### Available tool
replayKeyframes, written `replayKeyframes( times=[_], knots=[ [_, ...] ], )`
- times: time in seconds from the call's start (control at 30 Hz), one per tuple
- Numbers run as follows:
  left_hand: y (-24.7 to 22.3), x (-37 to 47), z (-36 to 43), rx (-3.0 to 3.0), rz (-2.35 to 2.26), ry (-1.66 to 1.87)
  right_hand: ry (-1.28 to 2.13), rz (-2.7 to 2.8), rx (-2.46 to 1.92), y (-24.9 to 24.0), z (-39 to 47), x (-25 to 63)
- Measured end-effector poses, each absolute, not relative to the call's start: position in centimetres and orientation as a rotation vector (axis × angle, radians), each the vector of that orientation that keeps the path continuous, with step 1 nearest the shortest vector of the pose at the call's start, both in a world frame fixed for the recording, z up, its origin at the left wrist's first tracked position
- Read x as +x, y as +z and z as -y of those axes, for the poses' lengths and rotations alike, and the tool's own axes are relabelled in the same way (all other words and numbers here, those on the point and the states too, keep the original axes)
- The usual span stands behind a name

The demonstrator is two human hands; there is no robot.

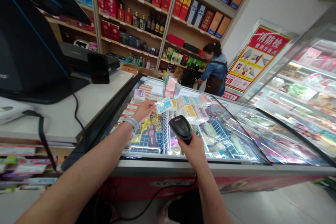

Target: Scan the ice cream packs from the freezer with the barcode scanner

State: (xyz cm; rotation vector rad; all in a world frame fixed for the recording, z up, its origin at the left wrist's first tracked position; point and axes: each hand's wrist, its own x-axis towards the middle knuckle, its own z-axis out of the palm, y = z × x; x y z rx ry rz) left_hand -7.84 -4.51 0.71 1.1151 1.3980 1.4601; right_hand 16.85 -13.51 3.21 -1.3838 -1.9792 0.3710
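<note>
My left hand (143, 112), with a grey band on its wrist, pinches the edge of a flat blue-and-white packet (164, 105) above the glass top of a chest freezer. My right hand (194, 150) is wrapped round the handle of a black barcode scanner (181, 128), whose head points toward the packet. Just beyond the scanner, stacks of similar packets with orange, blue and purple labels (190, 111) rest on the glass. A purple-labelled stack (139, 94) sits left of them. Behind the held packet is a pinkish item (171, 86), blurred out.
A white counter (105, 101) on the left bears a black monitor (28, 49) and a phone (98, 68). The scanner's cable (154, 196) hangs below the freezer edge (162, 168). A person in an apron (216, 70) bends by the shelves. A glass-fronted display stands right.
</note>
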Motion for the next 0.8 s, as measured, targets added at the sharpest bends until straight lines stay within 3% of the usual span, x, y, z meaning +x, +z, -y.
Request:
replayKeyframes(
  times=[0.8],
  knots=[
    [0.08,-8.37,4.11,1.191,-1.409,1.483,0.330,1.999,-1.447,3.70,12.97,16.90]
  ],
)
